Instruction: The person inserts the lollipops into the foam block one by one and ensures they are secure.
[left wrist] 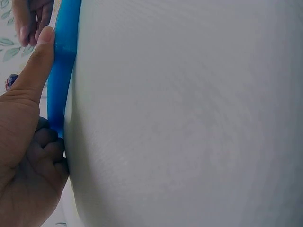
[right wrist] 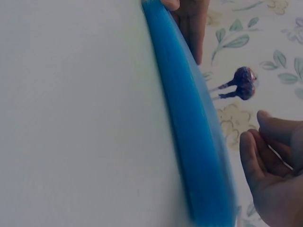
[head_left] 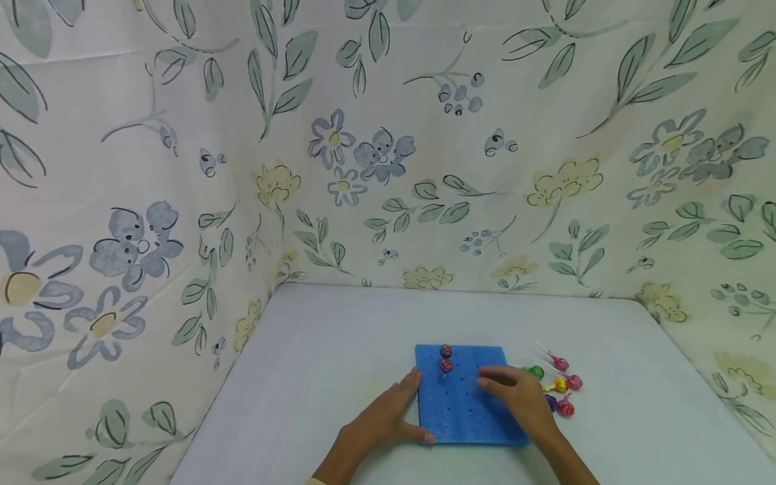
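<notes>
A blue foam board (head_left: pixel 463 404) lies flat on the white table (head_left: pixel 339 350). Two wrapped lollipops (head_left: pixel 446 358) stand in holes near its far left corner; in the right wrist view the lollipops (right wrist: pixel 244 83) stick up side by side. My left hand (head_left: pixel 388 417) grips the board's left edge: in the left wrist view the left hand (left wrist: pixel 28 118) has its thumb on the foam board (left wrist: pixel 61 71) and curled fingers against the side. My right hand (head_left: pixel 515 394) hovers over the board's right half, fingers loosely curled, with nothing seen in the right hand (right wrist: pixel 270 161).
Several loose wrapped lollipops (head_left: pixel 558 385) lie on the table just right of the board, behind my right hand. Floral cloth walls (head_left: pixel 388 168) close in the table at the back and on both sides.
</notes>
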{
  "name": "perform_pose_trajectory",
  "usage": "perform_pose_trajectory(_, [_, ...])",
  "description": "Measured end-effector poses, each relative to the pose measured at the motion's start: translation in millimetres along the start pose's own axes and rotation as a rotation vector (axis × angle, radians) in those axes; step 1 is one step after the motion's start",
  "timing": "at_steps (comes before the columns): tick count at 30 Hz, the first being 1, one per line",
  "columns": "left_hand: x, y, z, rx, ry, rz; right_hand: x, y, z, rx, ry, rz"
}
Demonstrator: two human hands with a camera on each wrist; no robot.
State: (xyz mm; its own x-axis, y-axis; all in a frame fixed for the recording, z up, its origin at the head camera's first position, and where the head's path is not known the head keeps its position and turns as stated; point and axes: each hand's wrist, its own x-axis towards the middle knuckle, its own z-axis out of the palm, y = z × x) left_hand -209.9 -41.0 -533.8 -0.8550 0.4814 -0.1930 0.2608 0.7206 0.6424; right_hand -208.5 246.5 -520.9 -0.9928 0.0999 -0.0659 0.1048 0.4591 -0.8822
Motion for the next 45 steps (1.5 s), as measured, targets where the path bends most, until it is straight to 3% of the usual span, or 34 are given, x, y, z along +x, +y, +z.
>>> perform_pose_trajectory(14, [0.4,-2.7,1.1,0.02,0.011,0.024,-13.4,10.7,-44.1,-0.003,0.051,-0.002])
perform_pose_trajectory(25, [-0.2,-1.4,-0.2,0.006,0.006,0.015,-17.6,18.1,-71.7,-0.011,0.09,0.066])
perform_pose_trajectory(45, [-0.5,-4.3,-0.5,-0.015,0.008,0.034,-20.6,41.0,-102.1,-0.101,0.146,0.143])
